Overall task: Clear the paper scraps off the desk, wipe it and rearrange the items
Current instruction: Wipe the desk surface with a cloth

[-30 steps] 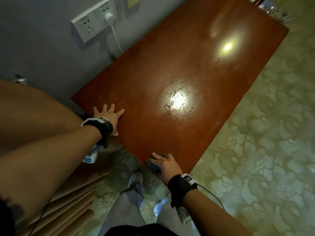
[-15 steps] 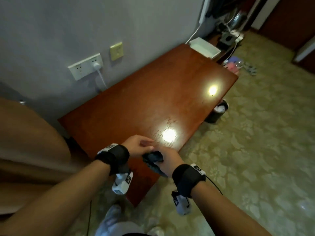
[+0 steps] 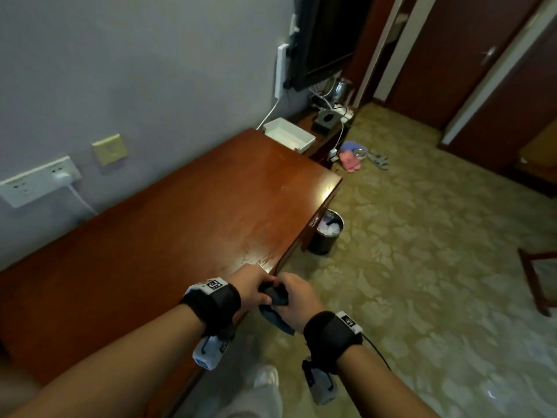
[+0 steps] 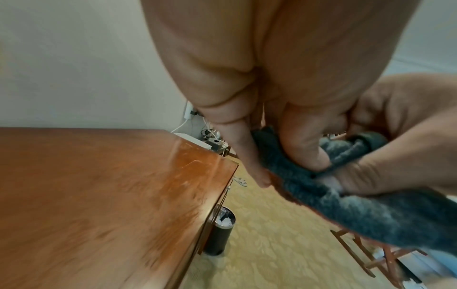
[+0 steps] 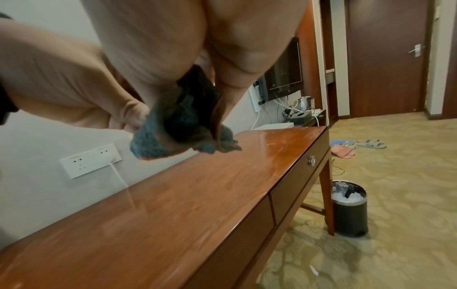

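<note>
Cloth [image 3: 275,296] in both hands [image 3: 250,285] [image 3: 298,300], seemingly crumpled

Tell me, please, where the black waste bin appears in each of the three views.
Head: the waste bin is right of centre, on the floor beside the desk's far front corner.
Left wrist: bottom centre, against the desk's edge.
Right wrist: lower right, beside the desk leg.
Shared landmark: the white tray beyond the desk's far end.

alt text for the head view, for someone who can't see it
A left hand and a right hand together grip a dark grey cloth at the front edge of a glossy brown desk. A dark waste bin holding white scraps stands on the carpet by the desk's far end.
</note>
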